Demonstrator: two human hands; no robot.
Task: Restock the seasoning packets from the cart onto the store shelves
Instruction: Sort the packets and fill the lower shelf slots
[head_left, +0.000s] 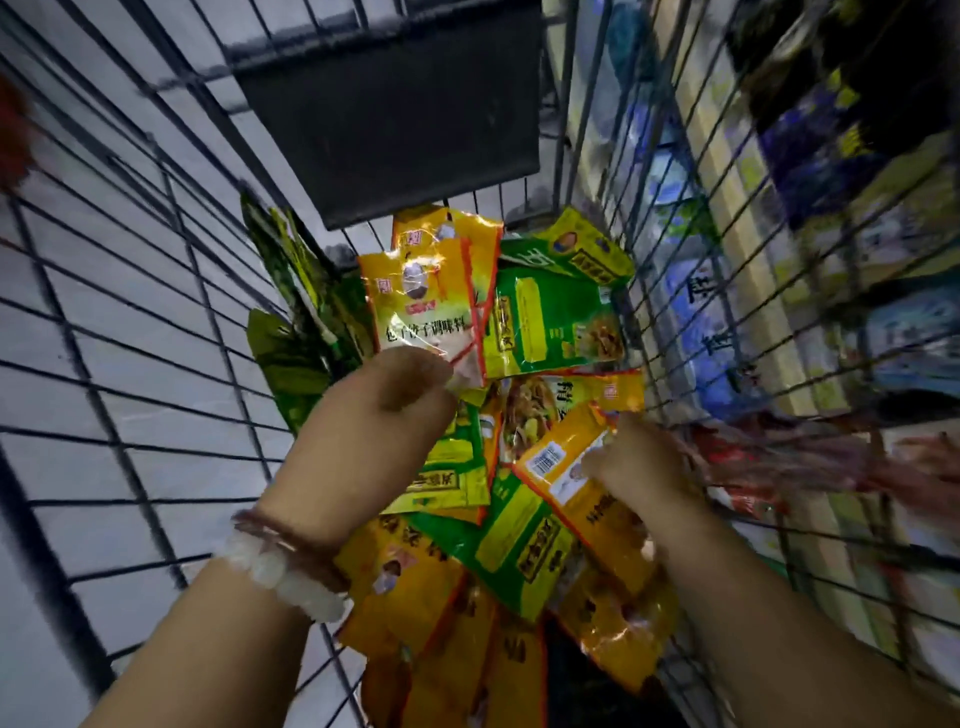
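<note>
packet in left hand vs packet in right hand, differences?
The left hand pinches the bottom edge of its yellow packet, which stands upright, printed front to the camera. The right hand grips its orange packet tilted diagonally, barcode label showing. The left one is raised above the pile; the right one lies low among other packets. Both are glossy seasoning packets inside the wire cart.

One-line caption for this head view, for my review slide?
Inside the wire cart, the left hand pinches yellow seasoning packets while the right hand grips another yellow packet.
</note>
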